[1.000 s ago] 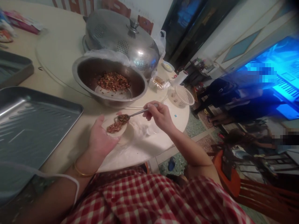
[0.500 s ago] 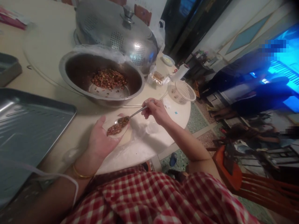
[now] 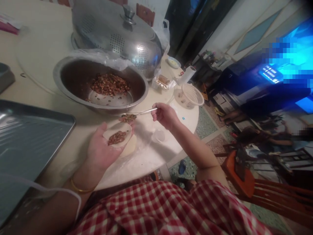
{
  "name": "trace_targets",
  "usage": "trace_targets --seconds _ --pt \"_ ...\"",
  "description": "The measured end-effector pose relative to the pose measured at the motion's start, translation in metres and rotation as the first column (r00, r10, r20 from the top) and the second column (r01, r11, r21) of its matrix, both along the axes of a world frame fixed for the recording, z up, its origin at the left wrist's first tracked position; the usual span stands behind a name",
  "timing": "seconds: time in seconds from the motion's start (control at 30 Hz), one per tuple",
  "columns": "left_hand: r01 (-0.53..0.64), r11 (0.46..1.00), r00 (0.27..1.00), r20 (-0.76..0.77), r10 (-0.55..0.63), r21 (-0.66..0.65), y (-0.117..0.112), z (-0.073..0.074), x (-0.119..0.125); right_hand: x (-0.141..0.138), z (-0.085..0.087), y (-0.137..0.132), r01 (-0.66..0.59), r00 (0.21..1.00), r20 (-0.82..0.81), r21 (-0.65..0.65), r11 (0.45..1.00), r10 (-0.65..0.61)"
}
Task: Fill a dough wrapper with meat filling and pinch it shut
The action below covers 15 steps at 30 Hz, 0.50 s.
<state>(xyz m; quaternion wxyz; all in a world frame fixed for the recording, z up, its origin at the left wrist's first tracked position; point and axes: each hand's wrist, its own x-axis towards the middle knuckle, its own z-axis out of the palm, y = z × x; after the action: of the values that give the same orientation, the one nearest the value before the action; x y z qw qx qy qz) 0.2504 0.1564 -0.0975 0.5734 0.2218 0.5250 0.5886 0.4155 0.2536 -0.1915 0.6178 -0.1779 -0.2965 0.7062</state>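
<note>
My left hand (image 3: 102, 148) cradles a round, pale dough wrapper (image 3: 126, 133) on its palm, fingers curled under it. A mound of chopped brown filling (image 3: 116, 138) lies on that wrapper. In my right hand (image 3: 165, 115) is the handle of a metal spoon (image 3: 145, 112); its bowl, holding some filling, hangs just beyond the wrapper, apart from it. Behind both hands stands a large steel bowl (image 3: 56, 76) with more chopped filling inside. Another flat dough round (image 3: 129, 147) rests on the table, partly hidden under my left hand.
A metal tray (image 3: 61, 122) lies at the left. A perforated steel dome lid (image 3: 97, 19) rises behind the bowl. To the right are a white plastic basket (image 3: 193, 94), a foil packet (image 3: 163, 81) and a small clear cup (image 3: 160, 135). People stand and sit in the background.
The spoon has lifted off the wrapper and moved up toward the steel bowl, carrying some filling. Part of the filling stays on the wrapper. My left hand has shifted slightly left in view.
</note>
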Motion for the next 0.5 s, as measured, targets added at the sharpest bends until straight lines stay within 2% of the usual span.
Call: trace_targets --seconds 0.07,0.1,0.13,0.2,0.27,0.3,0.4,0.5 --pt "0.011 1.000 1.000 0.007 -0.011 0.007 0.001 0.001 -0.002 0.005 0.006 0.003 0.163 0.987 -0.035 0.111 0.980 -0.160" --pt "0.009 1.000 1.000 0.011 -0.009 0.001 0.001 0.001 -0.003 0.005 0.008 0.006 0.271 0.963 -0.051 0.177 0.946 -0.266" --pt "0.007 1.000 1.000 0.016 -0.007 -0.007 0.001 0.001 -0.004 0.005 0.011 0.010 0.381 0.923 -0.057 0.248 0.890 -0.380" --pt "0.009 1.000 1.000 0.030 -0.008 -0.014 0.002 0.001 -0.005 0.000 0.014 0.022 0.529 0.818 -0.018 0.419 0.738 -0.575" --pt "0.011 1.000 0.999 0.037 -0.011 -0.009 0.003 0.001 -0.005 -0.007 0.017 0.038 0.539 0.712 0.058 0.594 0.597 -0.700" --pt "0.007 1.000 0.999 0.036 -0.007 -0.004 0.004 0.001 -0.005 -0.010 0.018 0.045 0.515 0.668 0.091 0.660 0.546 -0.739" --pt "-0.035 0.999 0.999 0.024 0.034 0.014 0.007 0.001 -0.008 -0.014 0.020 0.064 0.460 0.578 0.126 0.766 0.449 -0.807" --pt "-0.023 1.000 1.000 0.014 0.023 0.016 0.006 0.002 -0.015 -0.013 0.019 0.071 0.492 0.470 0.073 0.806 0.329 -0.880"
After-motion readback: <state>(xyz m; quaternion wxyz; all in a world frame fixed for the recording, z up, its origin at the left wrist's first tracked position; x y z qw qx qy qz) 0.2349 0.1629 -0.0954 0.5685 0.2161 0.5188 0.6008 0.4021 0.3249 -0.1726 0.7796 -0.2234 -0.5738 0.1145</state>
